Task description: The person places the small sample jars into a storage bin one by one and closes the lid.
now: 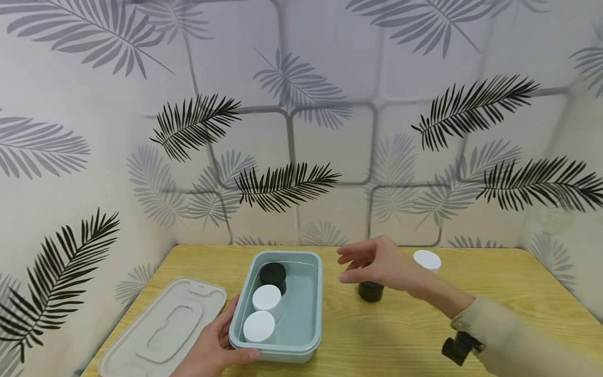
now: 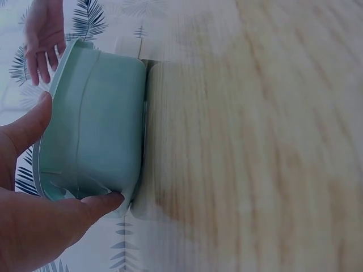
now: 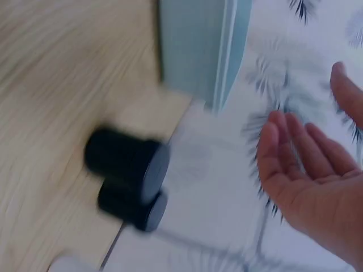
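Hovering open above a black jar (image 1: 370,291) right of the green box (image 1: 308,309), the right hand (image 1: 377,264) should grip its lid squarely; the left hand (image 1: 214,345) grips the box's near corner.

No lettering, label, brand mark, number or sign can be read anywhere in the three views. The mint-green box (image 1: 308,293), its pale lid (image 1: 165,327) on the desk (image 1: 471,314), the white-capped jars (image 1: 266,299) and the black jar (image 1: 370,291) all show plain, unprinted surfaces. The wall covering (image 1: 301,104) carries only a leaf pattern, without words. Both wrist views are blurred, and nothing legible shows in them either.
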A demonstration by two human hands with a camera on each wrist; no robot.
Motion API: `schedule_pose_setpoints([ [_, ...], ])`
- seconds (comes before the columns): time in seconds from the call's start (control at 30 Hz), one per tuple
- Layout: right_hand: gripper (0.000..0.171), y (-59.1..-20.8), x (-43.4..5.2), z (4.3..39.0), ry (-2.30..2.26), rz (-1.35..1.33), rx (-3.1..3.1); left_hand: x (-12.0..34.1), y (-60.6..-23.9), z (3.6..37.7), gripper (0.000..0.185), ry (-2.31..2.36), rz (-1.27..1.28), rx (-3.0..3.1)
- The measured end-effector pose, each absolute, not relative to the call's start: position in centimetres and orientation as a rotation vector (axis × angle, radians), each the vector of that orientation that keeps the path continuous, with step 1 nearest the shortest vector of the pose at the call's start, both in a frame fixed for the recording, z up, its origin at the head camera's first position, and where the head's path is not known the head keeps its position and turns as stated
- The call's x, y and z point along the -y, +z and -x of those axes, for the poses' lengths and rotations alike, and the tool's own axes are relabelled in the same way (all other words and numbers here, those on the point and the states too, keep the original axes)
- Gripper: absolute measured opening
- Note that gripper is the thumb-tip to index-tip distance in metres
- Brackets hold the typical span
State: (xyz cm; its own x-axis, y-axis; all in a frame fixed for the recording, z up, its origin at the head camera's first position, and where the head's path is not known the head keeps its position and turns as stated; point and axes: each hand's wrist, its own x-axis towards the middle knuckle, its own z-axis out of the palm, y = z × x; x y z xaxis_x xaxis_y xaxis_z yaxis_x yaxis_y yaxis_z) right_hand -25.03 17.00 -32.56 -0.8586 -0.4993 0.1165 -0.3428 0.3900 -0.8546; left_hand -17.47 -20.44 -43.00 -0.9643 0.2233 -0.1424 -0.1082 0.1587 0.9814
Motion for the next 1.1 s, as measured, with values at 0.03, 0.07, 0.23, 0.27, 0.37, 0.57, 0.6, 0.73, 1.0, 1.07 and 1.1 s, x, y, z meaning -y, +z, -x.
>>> schedule_pose_setpoints([
  [0.03, 0.06, -32.5, -18.4, 25.3, -1.457, 0.757, -2.483, 20.4, -43.0, 17.5, 0.112, 1.879, -0.114, -2.184],
  [0.07, 0.062, -32.5, -19.8, 25.6, -1.443, 0.749, -2.49, 20.5, -43.0, 17.5, 0.113, 1.882, -0.119, -2.185],
  [0.23, 0.066, -33.1, -26.3, 27.3, -1.309, 0.752, -2.559, 20.6, -43.0, 17.4, 0.113, 1.889, -0.134, -2.203],
  [0.27, 0.066, -33.3, -27.4, 27.7, -1.285, 0.742, -2.582, 20.6, -43.0, 17.4, 0.113, 1.886, -0.129, -2.212],
  [0.37, 0.07, -34.0, -30.2, 28.5, -1.203, 0.695, -2.664, 20.5, -43.0, 17.3, 0.113, 1.87, -0.117, -2.228],
  [0.57, 0.077, -36.0, -33.9, 29.8, -1.11, 0.586, -2.72, 20.4, -43.0, 17.1, 0.114, 1.871, -0.103, -2.219],
  [0.6, 0.078, -36.3, -34.3, 29.9, -1.117, 0.562, -2.711, 20.4, -43.1, 17.1, 0.114, 1.883, -0.116, -2.206],
  [0.73, 0.081, -37.9, -35.5, 30.6, -1.168, 0.474, -2.674, 20.6, -43.3, 17.1, 0.115, 1.954, -0.216, -2.135],
  [1.0, 0.087, -40.3, -36.4, 31.8, -1.21, 0.357, -2.661, 20.9, -43.3, 17.1, 0.116, 1.983, -0.271, -2.096],
  [1.07, 0.086, -40.7, -36.4, 31.9, -1.222, 0.361, -2.663, 20.8, -43.2, 17.1, 0.115, 1.971, -0.243, -2.102],
  [1.1, 0.085, -40.9, -36.5, 32.0, -1.221, 0.361, -2.67, 20.8, -43.2, 17.1, 0.115, 1.961, -0.224, -2.109],
])
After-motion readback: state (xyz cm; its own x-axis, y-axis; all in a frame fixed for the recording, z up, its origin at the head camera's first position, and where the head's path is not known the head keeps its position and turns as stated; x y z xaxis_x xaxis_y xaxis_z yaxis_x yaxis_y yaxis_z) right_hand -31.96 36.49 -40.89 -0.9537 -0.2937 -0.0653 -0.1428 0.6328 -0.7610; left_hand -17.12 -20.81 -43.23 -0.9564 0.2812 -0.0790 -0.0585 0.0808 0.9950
